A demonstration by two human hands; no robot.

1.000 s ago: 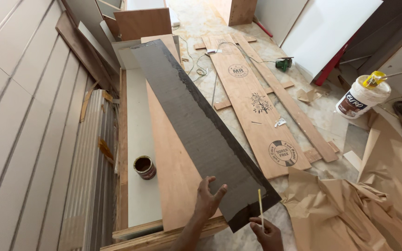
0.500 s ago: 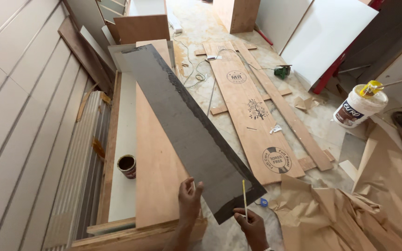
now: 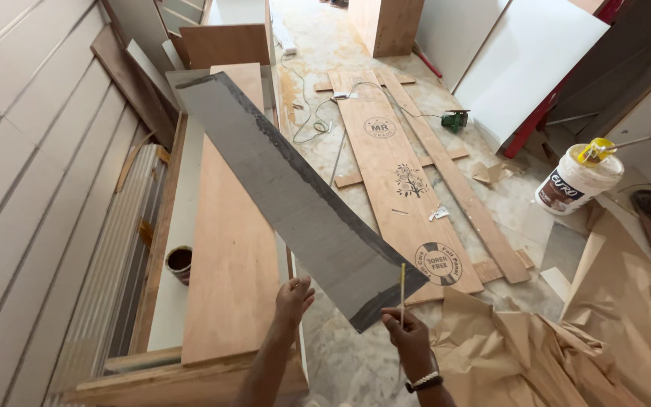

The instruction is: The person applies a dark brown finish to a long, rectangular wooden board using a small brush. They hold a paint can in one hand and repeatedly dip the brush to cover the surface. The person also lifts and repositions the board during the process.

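A long dark grey laminate sheet runs diagonally above the plywood board on the table, its near end supported by the left hand, fingers spread open beneath the edge, and by the right hand, closed on the corner together with a thin yellow stick. Nearby are a small brown tin on the table, printed plywood planks, a white bucket and crumpled brown paper on the floor. Compared with the frame half a second earlier, the sheet's near end sits higher and the tin appears farther right.
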